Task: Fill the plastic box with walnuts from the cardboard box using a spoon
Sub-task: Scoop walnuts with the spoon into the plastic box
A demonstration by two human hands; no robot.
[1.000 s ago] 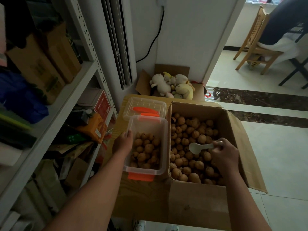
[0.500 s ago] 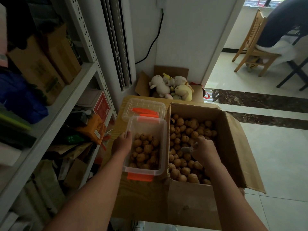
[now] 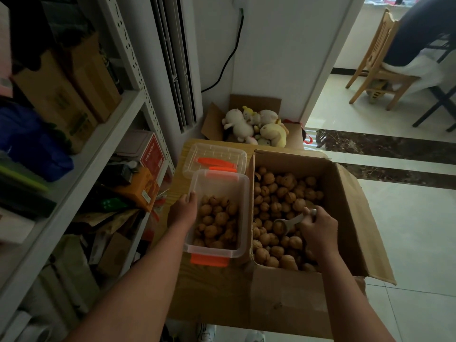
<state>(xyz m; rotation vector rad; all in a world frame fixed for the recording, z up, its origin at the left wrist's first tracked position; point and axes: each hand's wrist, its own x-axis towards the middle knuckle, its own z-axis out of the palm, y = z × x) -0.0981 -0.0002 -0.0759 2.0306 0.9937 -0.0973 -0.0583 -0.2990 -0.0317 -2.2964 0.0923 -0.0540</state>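
A clear plastic box (image 3: 244, 191) with orange clips stands on a wooden surface, its bottom covered with walnuts (image 3: 217, 223). My left hand (image 3: 183, 211) holds its left wall. To the right, an open cardboard box (image 3: 345, 201) is full of walnuts (image 3: 283, 196). My right hand (image 3: 318, 229) grips the handle of a white spoon (image 3: 288, 222) down among those walnuts. The spoon's bowl points left, and a walnut lies in it.
The box's clear lid (image 3: 214, 160) with orange clips lies behind it. A carton of plush toys (image 3: 254, 124) sits by the wall. A cluttered metal shelf (image 3: 81, 169) stands on the left. Tiled floor, a wooden chair (image 3: 377, 62) and a seated person lie beyond on the right.
My right hand dipped the spoon from above the walnuts down into the pile and now shows its bowl with a walnut in it. My left hand stayed on the plastic box.
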